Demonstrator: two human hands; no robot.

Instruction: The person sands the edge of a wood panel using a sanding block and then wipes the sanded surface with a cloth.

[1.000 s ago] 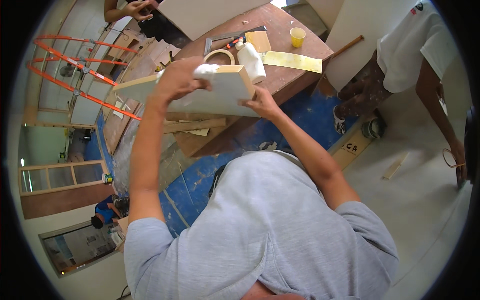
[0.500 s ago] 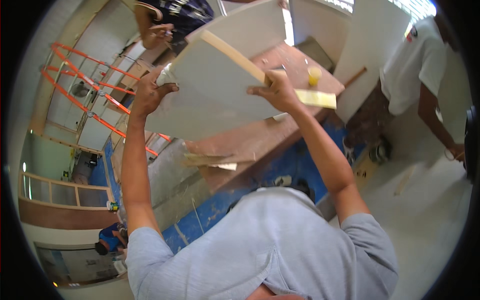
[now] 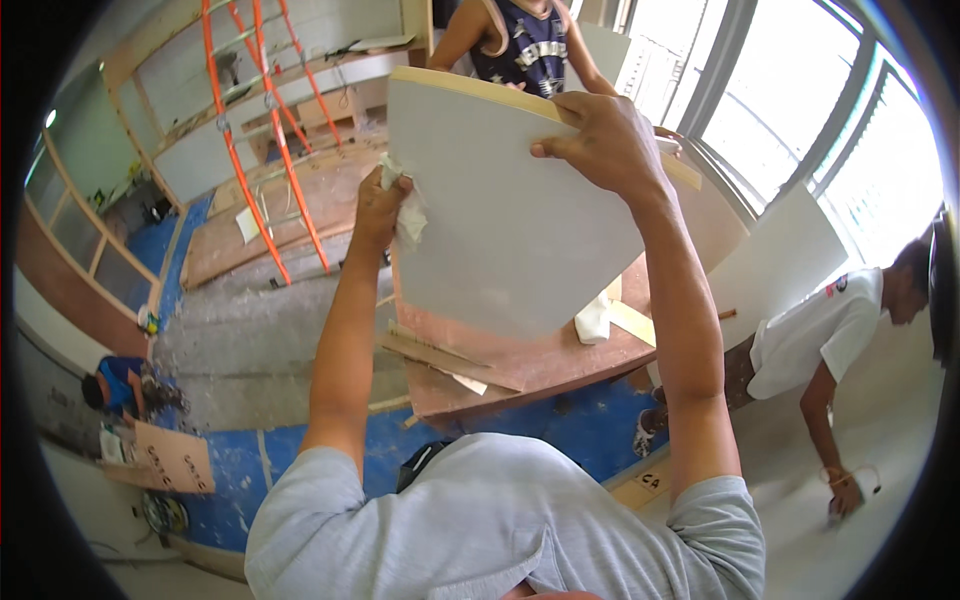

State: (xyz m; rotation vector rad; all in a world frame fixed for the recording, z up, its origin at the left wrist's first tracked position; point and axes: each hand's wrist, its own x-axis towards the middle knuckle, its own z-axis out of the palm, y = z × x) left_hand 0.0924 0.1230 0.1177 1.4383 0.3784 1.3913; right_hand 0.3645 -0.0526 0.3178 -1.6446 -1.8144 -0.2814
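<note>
Raised in front of me is a flat white panel [image 3: 500, 230] with a pale yellow top edge [image 3: 475, 90]. My left hand [image 3: 378, 210] is closed at its left side, with a crumpled white rag [image 3: 410, 220] pressed against the panel. Over the top edge at the right, my right hand [image 3: 615, 150] grips the panel, thumb on the near face and fingers behind. Below stands a low table with a brown top [image 3: 535, 365], partly hidden by the panel. Thin wood strips [image 3: 455, 360], a white bundle [image 3: 593, 320] and a pale yellow strip [image 3: 633, 323] lie on it.
Behind the panel stands a person in a dark sleeveless top [image 3: 525, 45]. A bent person in a white shirt [image 3: 815, 335] is at the right. An orange ladder [image 3: 275, 130] rises at far left, and someone in blue [image 3: 122, 385] crouches left. Blue sheeting [image 3: 580, 405] covers floor nearby.
The panel has turned more upright and swung to the right, with both hands still on it. My view has shifted, bringing the windows and the whole ladder base into sight.
</note>
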